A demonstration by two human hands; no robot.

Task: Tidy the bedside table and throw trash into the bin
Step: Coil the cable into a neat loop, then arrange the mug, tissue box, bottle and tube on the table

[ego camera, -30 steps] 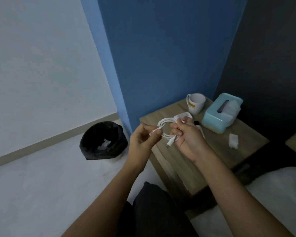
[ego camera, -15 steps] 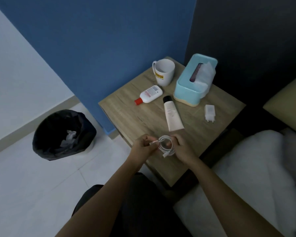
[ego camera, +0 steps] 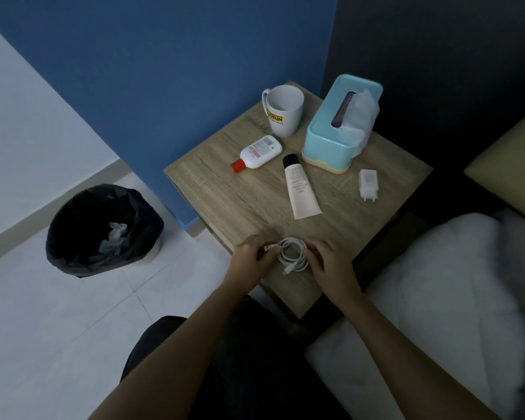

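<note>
Holding coiled cable [ego camera: 293, 256], both hands, over bedside table [ego camera: 243, 201]

A white cable [ego camera: 293, 255] is coiled in a small loop over the near edge of the wooden table [ego camera: 243, 204], one plug end hanging loose. A black-lined bin [ego camera: 103, 230] stands on the floor, crumpled tissue [ego camera: 113, 237] inside.

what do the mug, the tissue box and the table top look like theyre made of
Mug: probably glazed ceramic, judging by its smooth white body and printed yellow label.
Tissue box: looks like matte plastic in light blue, with rounded moulded corners and a paler base strip.
Table top: wood-look surface with printed-looking grain and a dull finish; probably laminate, though solid wood can't be ruled out.
</note>
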